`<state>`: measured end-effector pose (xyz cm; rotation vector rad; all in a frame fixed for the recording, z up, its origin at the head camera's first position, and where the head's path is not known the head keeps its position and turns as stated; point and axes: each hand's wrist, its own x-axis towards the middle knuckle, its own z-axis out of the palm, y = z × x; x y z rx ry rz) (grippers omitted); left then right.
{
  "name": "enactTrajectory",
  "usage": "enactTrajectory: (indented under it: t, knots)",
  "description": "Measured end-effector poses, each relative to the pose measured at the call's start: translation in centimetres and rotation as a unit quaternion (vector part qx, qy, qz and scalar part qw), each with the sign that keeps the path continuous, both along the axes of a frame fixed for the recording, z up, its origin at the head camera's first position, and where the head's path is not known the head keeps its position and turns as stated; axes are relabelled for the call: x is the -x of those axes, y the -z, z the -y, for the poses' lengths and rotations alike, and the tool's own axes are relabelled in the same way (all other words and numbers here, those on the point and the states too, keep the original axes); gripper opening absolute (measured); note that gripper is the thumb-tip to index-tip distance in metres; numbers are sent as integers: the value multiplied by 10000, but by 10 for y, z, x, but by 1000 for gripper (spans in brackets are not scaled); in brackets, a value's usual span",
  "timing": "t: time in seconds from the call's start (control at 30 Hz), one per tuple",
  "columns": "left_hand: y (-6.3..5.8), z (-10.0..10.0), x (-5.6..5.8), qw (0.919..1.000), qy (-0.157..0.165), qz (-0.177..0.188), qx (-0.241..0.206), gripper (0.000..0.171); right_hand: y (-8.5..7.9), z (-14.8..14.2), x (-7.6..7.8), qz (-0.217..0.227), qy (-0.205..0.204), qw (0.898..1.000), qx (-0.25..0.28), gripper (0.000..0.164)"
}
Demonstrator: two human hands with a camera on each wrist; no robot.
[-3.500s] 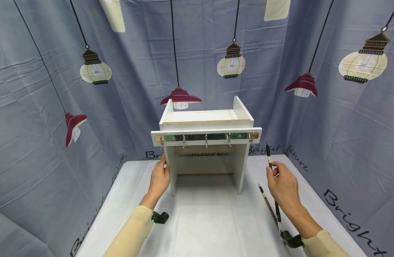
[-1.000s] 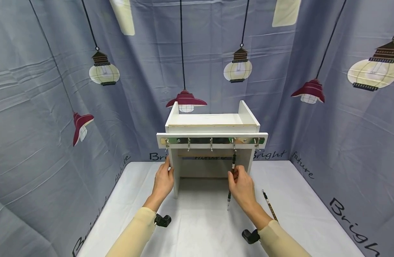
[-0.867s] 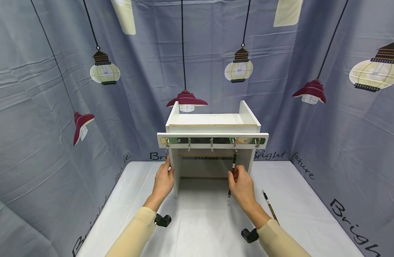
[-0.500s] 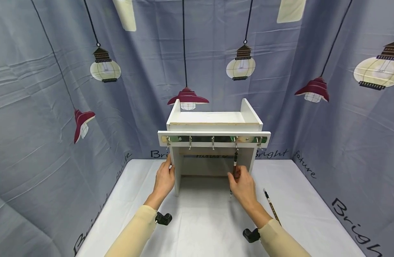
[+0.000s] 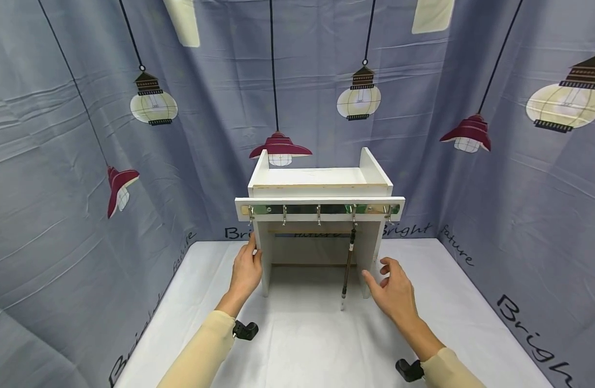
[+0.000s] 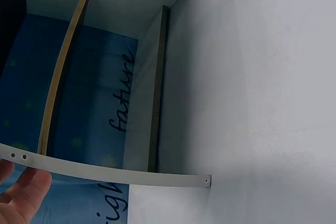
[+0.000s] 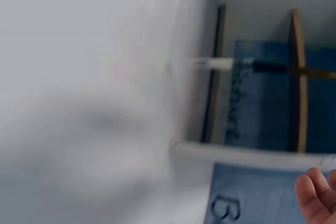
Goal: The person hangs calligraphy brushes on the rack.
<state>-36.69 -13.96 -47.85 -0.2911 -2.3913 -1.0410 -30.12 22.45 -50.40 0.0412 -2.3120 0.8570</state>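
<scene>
A white shelf unit (image 5: 322,190) with a front rail of several metal hooks (image 5: 319,214) stands at the far side of the table. From the hook second from the right hangs a dark writing brush (image 5: 348,265), nearly upright with its pale tip down. My right hand (image 5: 394,291) is apart from it, to the right of the shelf's right side panel, fingers loosely spread and holding nothing. My left hand (image 5: 244,272) rests its fingers against the outer face of the left side panel (image 6: 115,174). The right wrist view is blurred; the hanging brush (image 7: 270,66) crosses it.
White cloth covers the table (image 5: 302,345). A grey-blue curtain (image 5: 205,161) printed with lamps encloses the back and sides. The other hooks on the rail carry nothing.
My right hand carried the brush left to the hook, let it go and drew back right. The second brush on the table is now out of sight. My left hand stays at the panel.
</scene>
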Motion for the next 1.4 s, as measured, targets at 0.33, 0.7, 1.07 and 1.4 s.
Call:
enactTrajectory:
  t: [0.33,0.7,1.07,1.4]
  knots:
    - [5,1,2,10000,-13,8,51,54,24,-47,-14,410,733,9962,-212,52]
    - [4,0,0,10000,-30,-27,-6,53,48,-80,-25,1579,1003,9816,-396,65]
    - [5,2,0,10000,18,-15,11,54,69,-93,-22,2375,961,9650,-557,69]
    - [3,2,4,9999,17,83,66,54,85,-93,-17,2652,962,9572,-656,63]
